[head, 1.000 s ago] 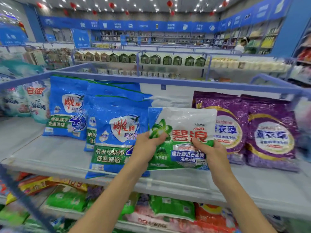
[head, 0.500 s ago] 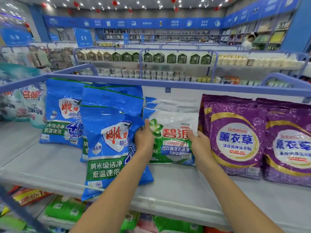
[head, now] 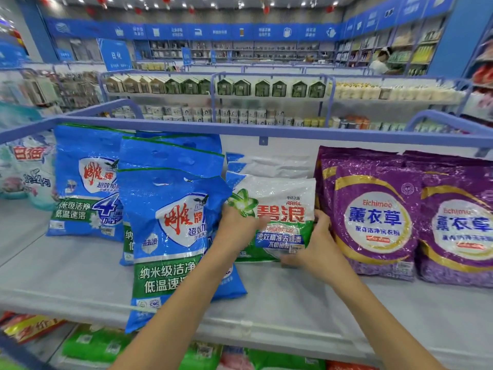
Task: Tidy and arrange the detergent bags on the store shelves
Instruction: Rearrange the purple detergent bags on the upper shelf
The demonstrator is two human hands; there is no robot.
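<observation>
Ariel detergent bag (head: 282, 198), white and green: stands upright on the grey shelf (head: 293, 297), leaning on like white bags (head: 269, 165) behind. Left hand (head: 236, 228) grips its left edge, thumb across the front. Right hand (head: 317, 244) grips the lower right corner. Blue detergent bags (head: 173, 225) just beside on the left, the front one overhanging the shelf lip. Purple lavender bags (head: 373, 217) upright on the right, touching the right hand.

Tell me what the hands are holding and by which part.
Both grip the white-and-green detergent bag: left hand on its left edge, right hand at its lower right corner.
</observation>
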